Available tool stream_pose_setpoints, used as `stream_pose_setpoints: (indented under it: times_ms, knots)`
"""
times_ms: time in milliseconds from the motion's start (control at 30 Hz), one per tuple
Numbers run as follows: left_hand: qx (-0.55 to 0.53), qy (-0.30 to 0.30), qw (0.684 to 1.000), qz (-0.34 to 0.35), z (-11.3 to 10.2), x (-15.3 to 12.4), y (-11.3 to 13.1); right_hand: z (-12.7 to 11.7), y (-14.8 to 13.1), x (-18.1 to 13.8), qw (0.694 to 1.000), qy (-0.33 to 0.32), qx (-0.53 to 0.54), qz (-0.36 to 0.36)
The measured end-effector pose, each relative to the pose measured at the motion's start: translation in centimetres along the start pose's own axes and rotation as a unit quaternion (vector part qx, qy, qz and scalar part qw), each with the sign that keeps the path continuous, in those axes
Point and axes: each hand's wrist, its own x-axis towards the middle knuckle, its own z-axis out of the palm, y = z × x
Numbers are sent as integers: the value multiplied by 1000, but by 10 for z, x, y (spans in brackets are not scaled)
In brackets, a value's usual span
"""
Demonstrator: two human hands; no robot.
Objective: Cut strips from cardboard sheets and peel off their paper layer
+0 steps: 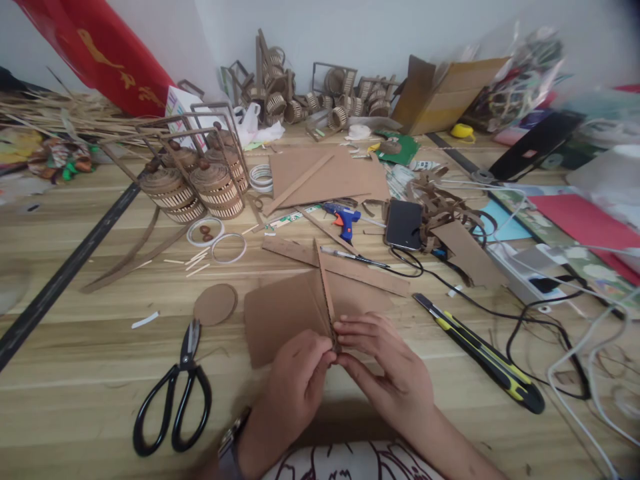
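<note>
Near the front edge of the table, both hands meet at the near end of a narrow cardboard strip point(325, 287). My left hand point(300, 373) pinches that end between thumb and curled fingers. From the other side, my right hand point(387, 367) grips the strip, its fingertips along the edge and its thumb below. The strip points away from me, over a larger sheet of brown cardboard point(280, 313) lying on the table. Just beyond it lie another flat cardboard strip point(360, 270) and a thin pen-like tool point(355, 257).
Scissors point(183, 393) and a cardboard disc point(216, 304) lie left; a yellow-black utility knife point(480, 353) lies right. Farther back are a blue glue gun point(345, 219), a phone point(404, 225), tape rings point(229, 247) and lidded cardboard baskets point(217, 190). Cables point(500, 310) cross the right side.
</note>
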Motion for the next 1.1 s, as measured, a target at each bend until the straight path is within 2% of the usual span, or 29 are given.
stream_pose_setpoints:
  times_ms: [200,600,733,933,1100]
  knots:
    - [31,-18,999,24,-2,1,1,-5,0,1,1000,-9,26,12]
    - [36,-35,998,26,0,0,0,-3,2,2,1000,-9,14,5]
    - [3,-53,999,-1,0,-2,0,-1,2,0,1000,8,-5,-14]
    - [-78,-82,990,-78,0,-4,-1,1,5,-5,999,5,-21,-44]
    - [-93,-93,986,-101,4,-4,-1,1,6,-7,999,4,-25,-27]
